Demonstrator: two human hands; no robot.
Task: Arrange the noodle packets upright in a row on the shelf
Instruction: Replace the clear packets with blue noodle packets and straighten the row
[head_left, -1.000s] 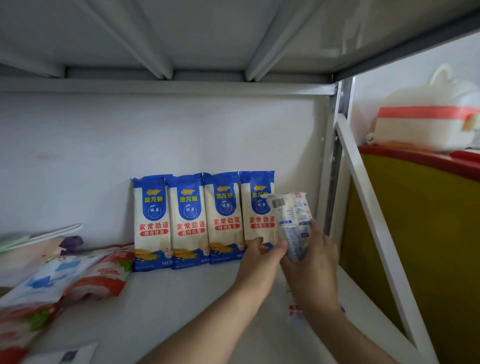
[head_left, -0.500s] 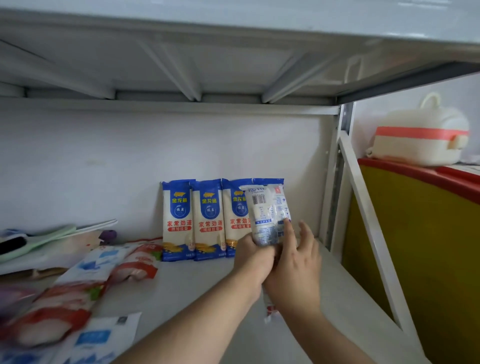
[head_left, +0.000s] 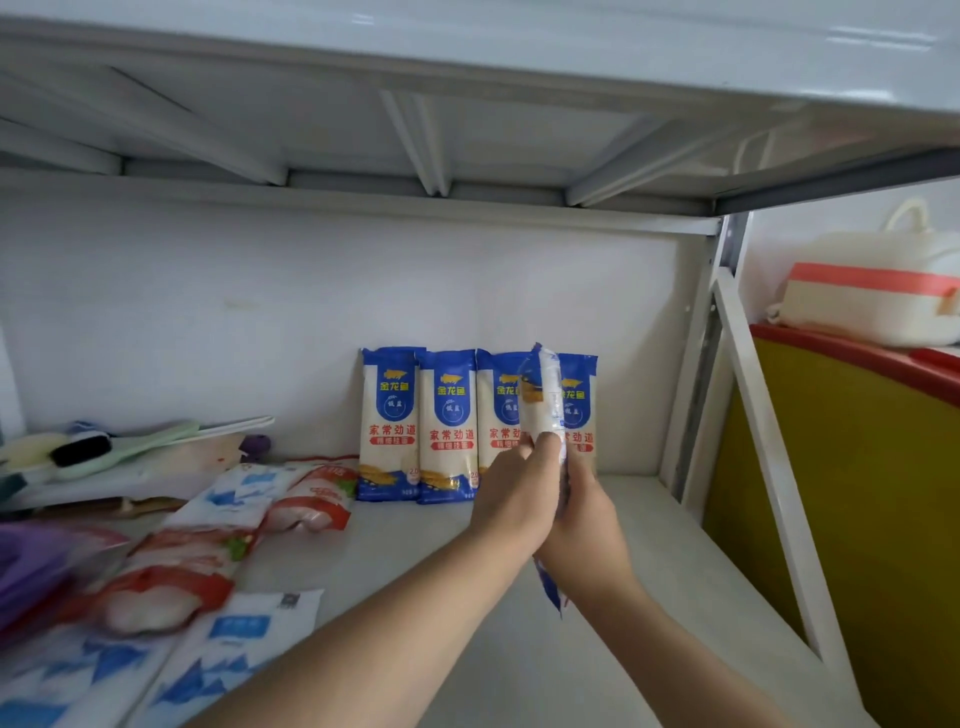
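Note:
Several blue-and-white noodle packets (head_left: 390, 423) stand upright in a row against the back wall of the white shelf (head_left: 441, 561). In front of the row's right end, my left hand (head_left: 511, 493) and my right hand (head_left: 584, 512) together grip another noodle packet (head_left: 540, 402). It is held upright and turned edge-on to me. Its lower end pokes out below my right wrist. It hides part of the two rightmost packets in the row.
Red-and-white packets (head_left: 306, 499) and blue-and-white packets (head_left: 228, 644) lie flat on the shelf's left side, with a brush and trays (head_left: 104, 449) behind them. The shelf's metal upright (head_left: 711, 364) stands right of the row. A yellow cabinet (head_left: 857, 493) carries a white container (head_left: 872, 296).
The held packet has turned from showing its back face to edge-on, and both hands now close around its lower half. The view has shifted right and pulled back.

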